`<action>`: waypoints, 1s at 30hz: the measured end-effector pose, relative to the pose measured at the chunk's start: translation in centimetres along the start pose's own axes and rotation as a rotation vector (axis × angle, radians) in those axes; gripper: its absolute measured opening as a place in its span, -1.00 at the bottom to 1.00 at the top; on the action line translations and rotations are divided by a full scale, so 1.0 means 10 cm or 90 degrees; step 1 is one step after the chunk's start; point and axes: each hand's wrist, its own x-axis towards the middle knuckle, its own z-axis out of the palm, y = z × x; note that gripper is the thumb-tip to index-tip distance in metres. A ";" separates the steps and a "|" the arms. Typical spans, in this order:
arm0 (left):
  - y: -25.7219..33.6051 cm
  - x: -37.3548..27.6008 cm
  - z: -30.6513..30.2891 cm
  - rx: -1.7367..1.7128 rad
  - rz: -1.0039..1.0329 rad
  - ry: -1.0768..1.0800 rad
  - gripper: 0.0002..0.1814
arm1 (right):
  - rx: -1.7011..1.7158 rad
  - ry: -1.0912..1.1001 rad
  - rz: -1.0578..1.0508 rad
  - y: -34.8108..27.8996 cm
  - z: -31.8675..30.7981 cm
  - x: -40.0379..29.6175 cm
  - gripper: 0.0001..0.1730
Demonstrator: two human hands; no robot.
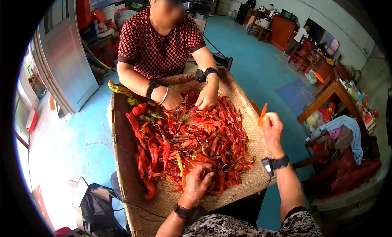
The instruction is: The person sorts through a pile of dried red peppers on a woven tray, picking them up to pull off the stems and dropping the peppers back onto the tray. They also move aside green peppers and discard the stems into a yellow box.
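A large woven basket tray (245, 123) with raised sides lies before me, heaped with red chili peppers (211, 139), many of them wrinkled and dried. My right hand (273, 126) is raised over the tray's right edge, gripping an orange chili pepper (262, 114) that points upward. Low in the tray, my left hand (199, 180) rests at the near side of the heap with curled fingers. Whether it holds a pepper cannot be made out. Larger, glossier red peppers (150, 151) lie along the left side, and yellow-green ones (121, 89) sit at the far left corner.
Across the tray, a co-worker's hands (190, 99) are in the chilies. A black bag (98, 212) with a cable stands at lower left. On the right is a wooden chair (340, 99) with cloths. Another person (301, 34) is at the far wall.
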 end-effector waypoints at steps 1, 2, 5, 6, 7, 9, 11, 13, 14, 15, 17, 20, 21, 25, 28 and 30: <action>0.04 0.02 0.03 -0.006 0.006 -0.007 -0.77 | -0.044 0.032 -0.038 0.20 -0.06 0.09 -0.91; 0.06 0.03 0.04 -0.009 0.023 -0.006 -0.76 | -0.069 0.075 -0.134 0.23 -0.09 0.12 -0.83; -0.04 0.05 0.05 -0.009 0.060 0.033 -0.79 | -0.177 0.037 -0.101 0.10 0.07 -0.07 -0.73; -0.10 0.03 0.05 -0.010 0.080 0.058 -0.80 | -0.151 -0.052 -0.176 -0.24 0.13 -0.21 -0.72; -0.11 0.01 0.06 -0.013 0.079 0.053 -0.80 | 0.032 -0.235 -0.053 -0.25 0.21 -0.46 -0.70; -0.14 -0.01 0.04 -0.199 -0.021 0.051 -0.80 | 0.172 -0.450 -0.226 -0.67 0.32 -0.84 -0.72; -0.15 -0.04 0.06 -0.268 -0.021 0.070 -0.76 | 0.257 -0.561 -0.175 -1.00 0.39 -1.20 -0.71; -0.14 -0.04 0.06 -0.362 0.013 0.110 -0.77 | 0.253 -0.543 -0.141 -1.10 0.47 -1.40 -0.67; -0.12 -0.02 0.07 -0.362 0.015 0.108 -0.77 | 0.261 -0.496 -0.154 -1.06 0.56 -1.50 -0.64; -0.11 -0.02 0.06 -0.331 0.034 0.133 -0.77 | 0.262 -0.495 -0.153 -1.11 0.60 -1.52 -0.64; -0.11 -0.03 0.04 -0.269 0.072 0.179 -0.78 | 0.229 -0.429 -0.177 -1.19 0.61 -1.55 -0.61; -0.16 -0.11 0.01 -0.368 0.026 0.147 -0.77 | 0.216 -0.462 -0.157 -1.26 0.58 -1.55 -0.60; -0.16 -0.11 0.02 -0.368 0.026 0.146 -0.77 | 0.204 -0.477 -0.163 -1.27 0.57 -1.54 -0.60; -0.16 -0.07 0.06 -0.383 0.096 0.107 -0.32 | 0.284 -0.409 -0.136 -1.22 0.56 -1.50 -0.63; -0.12 0.01 0.06 -0.212 0.032 0.037 -0.30 | 0.292 -0.379 -0.092 -1.09 0.49 -1.35 -0.86; -0.08 0.04 0.09 -0.171 0.036 -0.016 -0.56 | 0.392 -0.372 -0.041 -0.96 0.44 -1.18 -0.87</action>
